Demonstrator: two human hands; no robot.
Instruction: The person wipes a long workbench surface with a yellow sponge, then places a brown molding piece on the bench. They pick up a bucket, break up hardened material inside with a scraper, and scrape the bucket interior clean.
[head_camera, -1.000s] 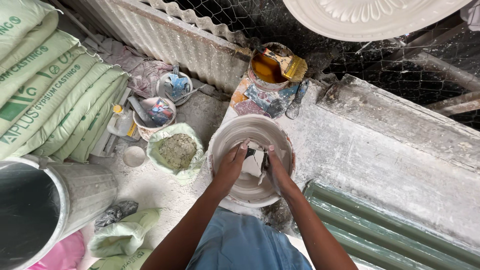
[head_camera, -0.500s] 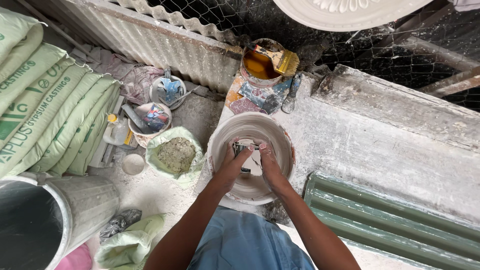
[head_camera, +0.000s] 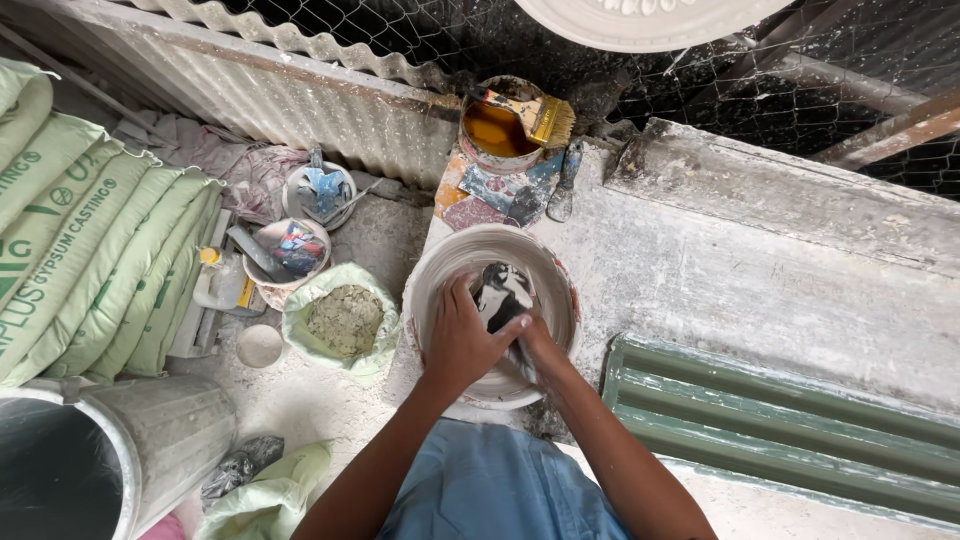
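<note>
Just below the middle of the frame, a round, shallow, plaster-crusted white mould bowl (head_camera: 492, 312) sits at the left edge of the dusty grey concrete bench (head_camera: 760, 290). Both hands are inside it, close together. The left hand (head_camera: 462, 340) lies palm down with fingers spread on the bowl's inner wall. The right hand (head_camera: 530, 338) is pressed against a dark, white-smeared patch (head_camera: 502, 292) at the bottom; whether it grips anything there cannot be told.

The bowl stands so near the bench edge that a hard push toward the left could, I judge, tip it off onto the pale green plastic bag of greyish fibre (head_camera: 343, 320) on the floor. Uneven pressure might thin or tear the wet layer. At the upper middle, a rusty tin of amber liquid (head_camera: 497, 132) with a yellow-bristled brush (head_camera: 535, 112) laid across it stands just behind the bowl; a careless elbow or a shifted bowl could spill it.
</note>
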